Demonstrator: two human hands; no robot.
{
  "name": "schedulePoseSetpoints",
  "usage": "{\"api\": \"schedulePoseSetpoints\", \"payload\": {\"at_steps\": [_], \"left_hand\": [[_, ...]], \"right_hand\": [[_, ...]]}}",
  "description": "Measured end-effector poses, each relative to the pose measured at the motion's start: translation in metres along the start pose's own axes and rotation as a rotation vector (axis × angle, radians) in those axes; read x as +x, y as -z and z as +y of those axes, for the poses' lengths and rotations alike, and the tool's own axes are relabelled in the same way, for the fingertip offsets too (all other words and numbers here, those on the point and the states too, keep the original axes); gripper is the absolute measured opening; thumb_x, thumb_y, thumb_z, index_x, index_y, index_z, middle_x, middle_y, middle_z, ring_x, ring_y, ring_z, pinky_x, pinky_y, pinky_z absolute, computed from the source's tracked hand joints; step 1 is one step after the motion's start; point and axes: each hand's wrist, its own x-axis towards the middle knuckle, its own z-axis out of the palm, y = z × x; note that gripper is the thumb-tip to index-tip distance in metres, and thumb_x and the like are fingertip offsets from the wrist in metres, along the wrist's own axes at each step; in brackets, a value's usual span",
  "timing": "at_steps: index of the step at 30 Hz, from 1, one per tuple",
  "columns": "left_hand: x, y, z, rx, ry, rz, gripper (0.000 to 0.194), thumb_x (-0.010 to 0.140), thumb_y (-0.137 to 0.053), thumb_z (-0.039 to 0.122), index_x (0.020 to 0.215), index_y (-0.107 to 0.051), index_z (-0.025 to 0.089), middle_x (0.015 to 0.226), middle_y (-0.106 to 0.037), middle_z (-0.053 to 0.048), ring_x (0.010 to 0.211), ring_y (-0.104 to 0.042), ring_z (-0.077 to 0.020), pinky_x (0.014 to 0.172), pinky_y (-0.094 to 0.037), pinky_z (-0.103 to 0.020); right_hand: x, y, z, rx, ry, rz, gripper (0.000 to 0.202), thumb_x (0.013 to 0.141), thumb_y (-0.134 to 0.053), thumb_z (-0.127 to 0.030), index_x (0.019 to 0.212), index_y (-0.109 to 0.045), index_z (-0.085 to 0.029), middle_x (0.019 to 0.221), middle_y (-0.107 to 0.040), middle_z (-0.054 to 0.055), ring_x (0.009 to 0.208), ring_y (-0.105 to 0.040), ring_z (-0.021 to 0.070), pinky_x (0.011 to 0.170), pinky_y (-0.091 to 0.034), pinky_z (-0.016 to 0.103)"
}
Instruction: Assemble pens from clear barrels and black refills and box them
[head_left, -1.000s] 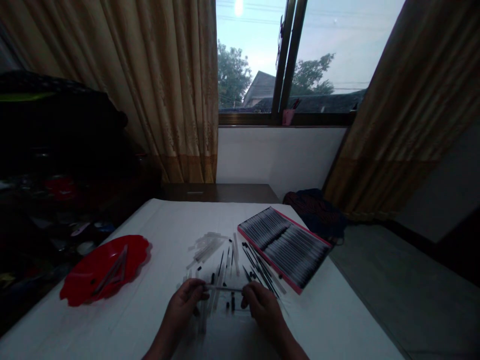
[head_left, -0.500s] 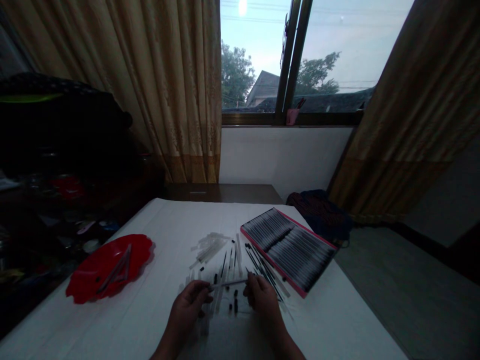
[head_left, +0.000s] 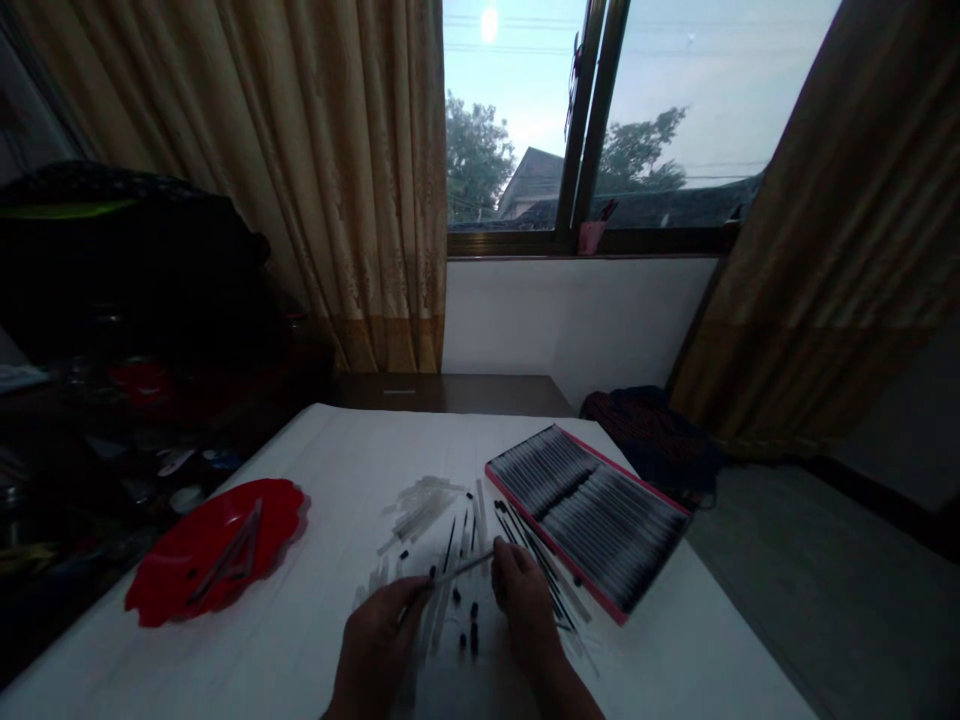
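Between my two hands runs a thin, pale pen barrel (head_left: 466,566), tilted up toward the right. My left hand (head_left: 381,632) pinches its lower left end. At the upper right end, the fingers of my right hand (head_left: 520,592) are closed round it. Below and beyond the barrel lie several small black caps (head_left: 474,638), and thin dark refills (head_left: 448,543) are spread out behind them. Clear tubes (head_left: 424,505) form a loose pile farther back. More dark refills (head_left: 541,560) lie to the right of my right hand. Any finer detail at the barrel's ends is hidden by my fingers.
A pink-edged tray (head_left: 630,612) packed with rows of pens stands at the right of the white-covered table (head_left: 315,660). On the left sits a red scalloped plate (head_left: 161,590) with clear triangular pieces in it. Dark cluttered shelving is beyond the left edge.
The barrel has gone from nearly level to tilted, its left end lower. My left hand has dropped slightly and turned; my right hand stays near its place. The view has shifted a little.
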Motion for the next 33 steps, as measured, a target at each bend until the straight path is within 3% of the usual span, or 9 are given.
{"api": "schedulePoseSetpoints", "payload": {"at_steps": [5,8,11,15,18,21,26,30,33], "left_hand": [[0.011,-0.011,0.005,0.124,-0.071,-0.044,0.017,0.080,-0.056,0.033,0.090,-0.069,0.029,0.087,-0.075,0.004,0.080,-0.069,-0.0149,0.072,-0.055,-0.022],[0.017,-0.016,0.004,0.202,-0.083,-0.076,0.017,0.081,-0.055,0.031,0.091,-0.069,0.029,0.089,-0.074,0.003,0.083,-0.068,-0.0158,0.075,-0.053,-0.024],[0.031,-0.010,-0.002,0.274,-0.093,-0.142,0.023,0.081,-0.056,0.035,0.101,-0.065,0.030,0.094,-0.073,0.002,0.087,-0.067,-0.0170,0.079,-0.051,-0.026],[0.075,0.015,-0.023,0.431,0.028,-0.131,0.029,0.086,-0.046,0.035,0.108,-0.062,0.026,0.111,-0.067,-0.001,0.103,-0.060,-0.0176,0.089,-0.044,-0.027],[0.108,0.027,-0.044,0.510,0.108,-0.148,0.031,0.085,-0.045,0.026,0.110,-0.062,0.021,0.113,-0.063,-0.006,0.104,-0.058,-0.0189,0.090,-0.042,-0.029],[0.125,0.026,-0.061,0.517,0.163,-0.155,0.026,0.079,-0.052,0.026,0.101,-0.066,0.021,0.104,-0.065,-0.006,0.098,-0.059,-0.0207,0.083,-0.043,-0.029],[0.121,0.019,-0.075,0.428,0.179,-0.130,0.020,0.079,-0.050,0.027,0.090,-0.066,0.023,0.095,-0.065,-0.004,0.094,-0.059,-0.0200,0.079,-0.043,-0.028],[0.098,0.025,-0.072,0.256,0.180,-0.146,0.030,0.084,-0.042,0.035,0.102,-0.061,0.021,0.092,-0.068,-0.003,0.081,-0.062,-0.0167,0.069,-0.046,-0.024],[0.070,0.031,-0.058,-0.105,0.224,-0.186,0.039,0.081,-0.049,0.045,0.109,-0.060,0.021,0.087,-0.069,-0.003,0.076,-0.063,-0.0175,0.061,-0.047,-0.024]], "right_hand": [[0.003,-0.004,-0.003,0.070,-0.023,-0.179,0.051,0.057,-0.074,-0.057,0.085,-0.061,-0.016,0.051,-0.042,-0.010,0.040,-0.033,0.0035,0.038,-0.019,0.016],[0.008,-0.003,-0.003,0.017,0.002,-0.177,0.050,0.058,-0.073,-0.059,0.079,-0.063,-0.015,0.046,-0.040,-0.010,0.039,-0.031,0.0036,0.038,-0.020,0.016],[0.012,0.001,-0.005,-0.041,0.067,-0.112,0.049,0.059,-0.070,-0.062,0.074,-0.064,-0.016,0.053,-0.052,-0.005,0.044,-0.043,0.0071,0.039,-0.028,0.017],[0.012,0.006,-0.007,-0.030,0.073,-0.129,0.050,0.065,-0.064,-0.065,0.079,-0.065,-0.017,0.079,-0.066,0.006,0.069,-0.061,0.0172,0.055,-0.048,0.025],[0.012,0.006,0.000,0.039,0.041,-0.177,0.047,0.068,-0.064,-0.063,0.078,-0.062,-0.018,0.074,-0.065,0.004,0.070,-0.062,0.0180,0.063,-0.051,0.029],[0.014,0.005,0.011,0.105,0.039,-0.202,0.046,0.069,-0.065,-0.061,0.085,-0.062,-0.018,0.061,-0.056,-0.003,0.054,-0.055,0.0117,0.054,-0.048,0.025],[0.018,0.011,0.020,-0.048,0.066,-0.294,0.057,0.071,-0.061,-0.062,0.107,-0.060,-0.018,0.051,-0.037,-0.009,0.040,-0.033,0.0057,0.038,-0.028,0.017],[0.011,0.008,0.017,-0.218,0.202,-0.397,0.043,0.078,-0.055,-0.057,0.100,-0.058,-0.019,0.059,-0.046,-0.006,0.051,-0.043,0.0094,0.047,-0.036,0.020],[0.001,0.000,0.016,-0.376,0.308,-0.501,0.028,0.083,-0.053,-0.047,0.085,-0.058,-0.019,0.067,-0.052,-0.003,0.058,-0.048,0.0109,0.055,-0.040,0.021]]}}
